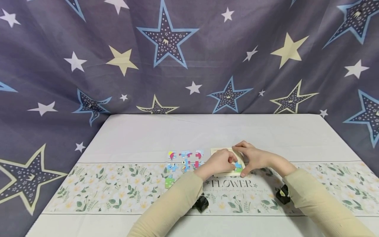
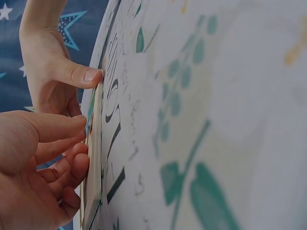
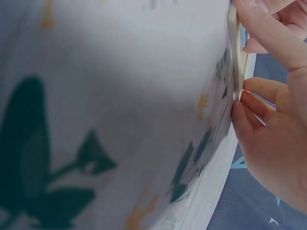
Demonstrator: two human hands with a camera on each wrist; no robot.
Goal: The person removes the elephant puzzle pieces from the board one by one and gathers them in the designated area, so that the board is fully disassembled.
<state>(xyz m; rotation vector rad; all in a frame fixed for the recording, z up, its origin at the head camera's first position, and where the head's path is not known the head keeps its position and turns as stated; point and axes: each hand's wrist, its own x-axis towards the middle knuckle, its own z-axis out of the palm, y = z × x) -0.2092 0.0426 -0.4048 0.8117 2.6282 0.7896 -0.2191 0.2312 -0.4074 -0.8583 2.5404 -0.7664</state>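
A shallow wooden puzzle tray (image 1: 214,151) lies on the table, partly hidden by both hands. A green and blue puzzle piece (image 1: 238,168) shows in its near right part. My left hand (image 1: 219,161) reaches over the tray with curled fingers, and in the left wrist view its fingertips pinch at the blue-green edge of a piece (image 2: 89,117). My right hand (image 1: 256,158) grips the tray's right end, thumb at the near corner, fingers at the far corner. In the right wrist view those fingers touch the tray's side (image 3: 235,57).
Left of the tray lie several loose puzzle pieces (image 1: 172,167) in loose rows, with a green piece (image 1: 169,181) nearest me. A floral printed band (image 1: 118,187) crosses the white tablecloth (image 1: 142,135). Behind the table hangs a star-patterned curtain (image 1: 189,65).
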